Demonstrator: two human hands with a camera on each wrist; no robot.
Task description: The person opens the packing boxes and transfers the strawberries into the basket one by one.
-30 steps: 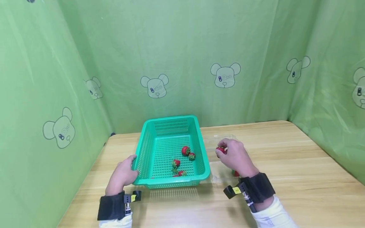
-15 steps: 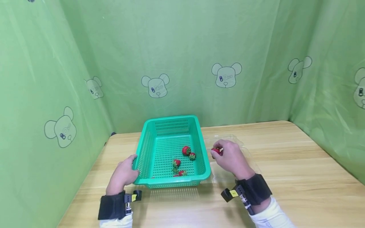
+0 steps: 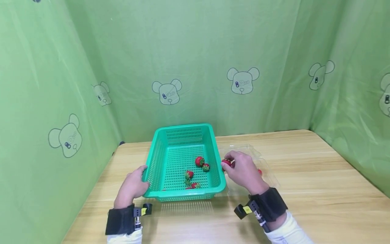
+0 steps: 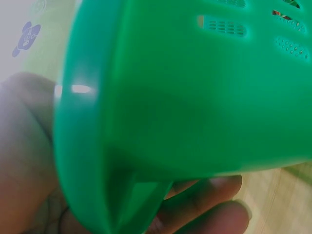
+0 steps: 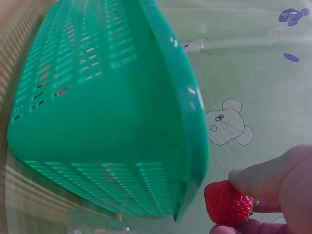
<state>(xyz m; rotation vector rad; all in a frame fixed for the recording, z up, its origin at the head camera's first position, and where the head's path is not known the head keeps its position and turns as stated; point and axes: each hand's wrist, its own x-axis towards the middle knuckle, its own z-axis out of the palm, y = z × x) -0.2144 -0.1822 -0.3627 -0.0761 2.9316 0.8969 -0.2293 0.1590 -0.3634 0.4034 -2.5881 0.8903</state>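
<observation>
My left hand (image 3: 132, 183) grips the left rim of a green plastic basket (image 3: 182, 194); in the left wrist view its fingers (image 4: 214, 195) curl beneath that rim. Between thumb and fingers my right hand (image 3: 243, 169) pinches a red strawberry (image 5: 228, 202), just outside the basket's right rim. Inside the basket, several strawberries lie toward the right and near side, among them a whole strawberry (image 3: 199, 161) and a smaller strawberry (image 3: 206, 167) beside it. Under and behind the right hand is a clear plastic box (image 3: 268, 169), partly hidden, with a bit of red strawberry (image 3: 260, 171) showing.
Everything stands on a wooden table (image 3: 320, 189). Green curtain sheets (image 3: 195, 61) printed with bear heads surround it at the back and both sides. The basket's raised rim lies between the right hand and the strawberries inside.
My right hand has moved left with the strawberry, from over the clear box to the basket's right rim. The left hand keeps its grip on the basket.
</observation>
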